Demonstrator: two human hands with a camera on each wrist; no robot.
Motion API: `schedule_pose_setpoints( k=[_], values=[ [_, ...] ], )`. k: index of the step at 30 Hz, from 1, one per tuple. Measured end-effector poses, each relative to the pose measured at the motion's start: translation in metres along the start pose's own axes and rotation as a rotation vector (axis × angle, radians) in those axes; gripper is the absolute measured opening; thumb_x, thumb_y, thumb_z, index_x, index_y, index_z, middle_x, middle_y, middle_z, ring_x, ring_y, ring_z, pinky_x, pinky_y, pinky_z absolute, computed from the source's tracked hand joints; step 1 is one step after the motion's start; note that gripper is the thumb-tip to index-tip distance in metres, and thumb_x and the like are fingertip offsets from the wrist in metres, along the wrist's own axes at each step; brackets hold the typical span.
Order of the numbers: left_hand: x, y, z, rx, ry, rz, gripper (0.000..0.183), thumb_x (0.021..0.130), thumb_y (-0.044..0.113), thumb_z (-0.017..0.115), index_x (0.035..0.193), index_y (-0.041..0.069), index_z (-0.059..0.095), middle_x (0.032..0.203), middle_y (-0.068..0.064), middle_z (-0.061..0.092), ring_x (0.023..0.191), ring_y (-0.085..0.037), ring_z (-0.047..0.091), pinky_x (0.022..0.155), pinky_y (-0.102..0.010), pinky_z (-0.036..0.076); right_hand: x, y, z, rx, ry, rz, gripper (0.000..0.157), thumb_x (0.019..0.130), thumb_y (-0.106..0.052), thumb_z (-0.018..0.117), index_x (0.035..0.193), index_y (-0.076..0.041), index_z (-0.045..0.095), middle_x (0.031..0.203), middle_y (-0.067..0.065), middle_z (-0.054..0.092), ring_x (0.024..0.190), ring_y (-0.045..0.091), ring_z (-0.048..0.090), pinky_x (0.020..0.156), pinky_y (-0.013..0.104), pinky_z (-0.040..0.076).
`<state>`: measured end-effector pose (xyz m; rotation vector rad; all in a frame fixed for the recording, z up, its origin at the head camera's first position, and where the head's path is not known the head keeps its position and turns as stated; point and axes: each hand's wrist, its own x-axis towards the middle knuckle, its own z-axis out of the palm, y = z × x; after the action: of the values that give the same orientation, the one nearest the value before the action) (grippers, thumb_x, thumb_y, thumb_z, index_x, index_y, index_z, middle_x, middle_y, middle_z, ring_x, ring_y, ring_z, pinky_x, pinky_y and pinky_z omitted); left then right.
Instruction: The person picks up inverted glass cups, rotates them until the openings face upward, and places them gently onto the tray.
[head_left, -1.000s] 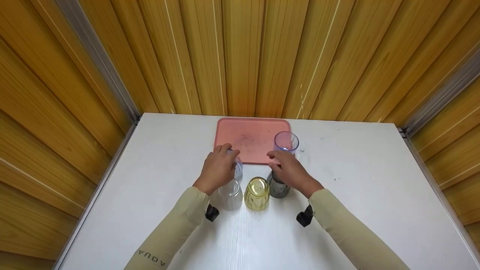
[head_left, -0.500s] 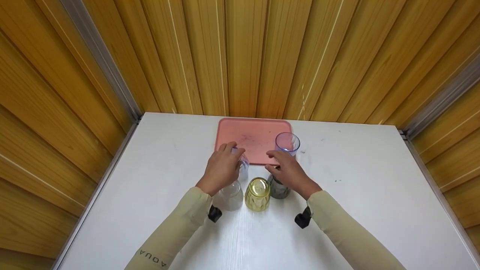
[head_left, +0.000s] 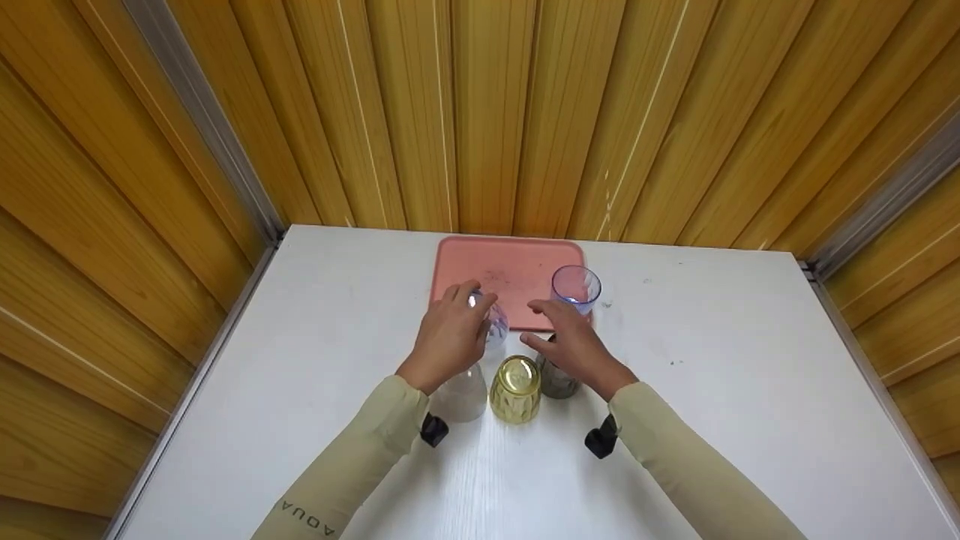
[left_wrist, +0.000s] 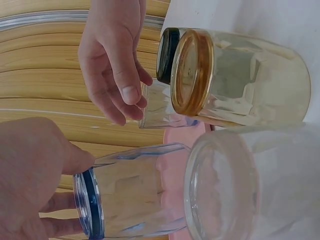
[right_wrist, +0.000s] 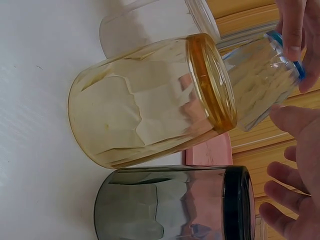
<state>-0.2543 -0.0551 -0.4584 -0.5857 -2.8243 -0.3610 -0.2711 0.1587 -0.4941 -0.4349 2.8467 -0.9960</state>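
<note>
My left hand pinches the base of a bluish clear drinking glass, thumb on one side and fingers on the other, as the left wrist view shows. That glass is upside down and tilted, at the tray's front edge. My right hand has its fingers spread and holds nothing, just above an upside-down grey glass. Between the hands stands an upside-down yellow glass. A colourless glass, also upside down, is partly hidden by my left wrist. Another bluish glass stands mouth up at the tray's right front.
A pink tray lies at the back of the white table. Wood-patterned panels rise behind the table and on both sides. A black wrist camera sits under the left wrist, another under the right.
My left hand has moved a little to the right with the bluish glass, which now tilts more. My right hand has shifted slightly left, thumb and fingers spread. The other glasses stay put.
</note>
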Motion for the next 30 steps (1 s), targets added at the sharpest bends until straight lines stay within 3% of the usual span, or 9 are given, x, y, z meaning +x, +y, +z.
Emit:
schedule_pose_setpoints(
  k=[15, 30],
  values=[
    [0.001, 0.006, -0.007, -0.04, 0.051, 0.015, 0.039, 0.096, 0.027, 0.058, 0.135, 0.024, 0.052, 0.141, -0.006, 0.049, 0.127, -0.026, 0.051, 0.102, -0.045, 0.048, 0.004, -0.004, 0.01, 0.016, -0.017, 0.047, 0.08, 0.083, -0.045, 0.073, 0.149, -0.032, 0.029, 0.156, -0.002, 0.032, 0.145, 0.025, 0.031, 0.114, 0.054, 0.033],
    [0.003, 0.012, -0.007, -0.055, 0.092, 0.02, 0.043, 0.097, 0.028, 0.056, 0.139, 0.022, 0.048, 0.141, -0.006, 0.05, 0.128, -0.024, 0.051, 0.102, -0.04, 0.049, 0.004, -0.006, 0.013, 0.064, 0.009, 0.034, 0.094, 0.077, -0.046, 0.078, 0.151, -0.038, 0.02, 0.157, -0.006, 0.027, 0.146, 0.022, 0.027, 0.114, 0.051, 0.032]
  ],
)
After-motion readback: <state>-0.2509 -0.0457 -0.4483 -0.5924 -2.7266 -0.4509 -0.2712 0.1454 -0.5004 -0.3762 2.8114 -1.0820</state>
